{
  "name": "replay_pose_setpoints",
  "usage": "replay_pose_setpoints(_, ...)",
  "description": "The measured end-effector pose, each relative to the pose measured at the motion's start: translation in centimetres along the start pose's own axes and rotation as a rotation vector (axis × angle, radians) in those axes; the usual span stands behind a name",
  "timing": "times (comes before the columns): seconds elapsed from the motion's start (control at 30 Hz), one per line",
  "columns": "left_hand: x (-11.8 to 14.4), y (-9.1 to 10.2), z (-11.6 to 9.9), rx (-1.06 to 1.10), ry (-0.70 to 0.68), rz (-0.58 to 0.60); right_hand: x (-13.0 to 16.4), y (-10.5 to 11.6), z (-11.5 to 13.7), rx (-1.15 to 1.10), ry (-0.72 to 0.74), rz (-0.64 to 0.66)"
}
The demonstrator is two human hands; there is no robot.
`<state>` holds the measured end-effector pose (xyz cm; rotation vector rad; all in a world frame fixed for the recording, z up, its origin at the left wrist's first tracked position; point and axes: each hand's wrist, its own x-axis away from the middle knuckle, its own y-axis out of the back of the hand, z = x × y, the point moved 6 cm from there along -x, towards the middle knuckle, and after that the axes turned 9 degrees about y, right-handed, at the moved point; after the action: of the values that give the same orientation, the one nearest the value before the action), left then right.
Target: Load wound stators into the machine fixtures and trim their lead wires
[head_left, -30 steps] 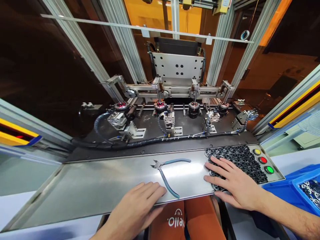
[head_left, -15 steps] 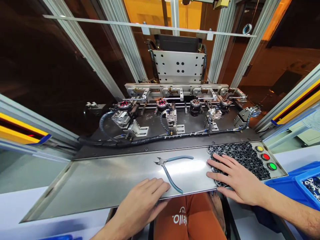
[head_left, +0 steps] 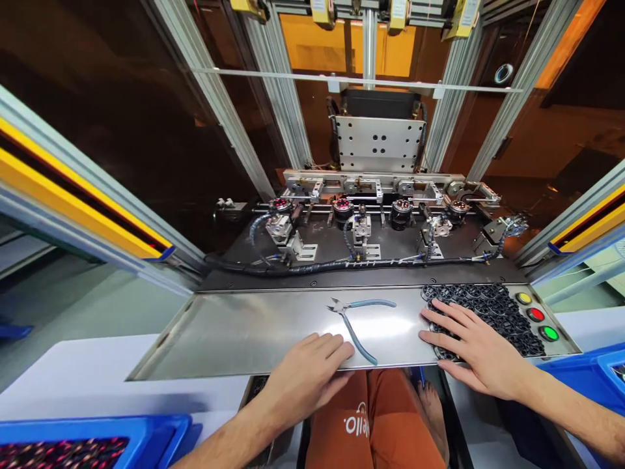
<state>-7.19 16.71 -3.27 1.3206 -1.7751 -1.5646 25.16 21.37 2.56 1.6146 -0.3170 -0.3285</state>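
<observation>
My left hand point(head_left: 305, 372) rests flat on the front edge of a steel shelf point(head_left: 234, 329), fingers apart, holding nothing. Just right of its fingertips lie blue-handled cutters point(head_left: 359, 319), handles spread. My right hand point(head_left: 476, 348) lies palm down on a pile of several black ring-shaped parts point(head_left: 493, 306) at the shelf's right end, fingers spread over them. Behind the shelf, a machine bed carries several round wound parts point(head_left: 401, 210) on fixtures under a metal bar point(head_left: 374, 182).
Yellow point(head_left: 523, 298), red point(head_left: 536, 314) and green point(head_left: 550, 333) buttons sit right of the ring pile. A blue bin point(head_left: 92, 443) with small parts stands at lower left, another blue bin point(head_left: 593, 365) at right. Aluminium frame posts and yellow-striped guards flank the machine.
The view has swung left and back, bringing the lower-left blue bin into sight. The machine's bar with its arms rose from the fixtures. Both hands stay flat where they were.
</observation>
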Motion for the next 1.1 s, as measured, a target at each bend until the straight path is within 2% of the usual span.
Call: replay_pose_setpoints(1.1, 0.27, -0.32, 0.37, -0.002, -0.001, -0.017, -0.31, 0.40, 0.30, -0.028, -0.008, 0.024)
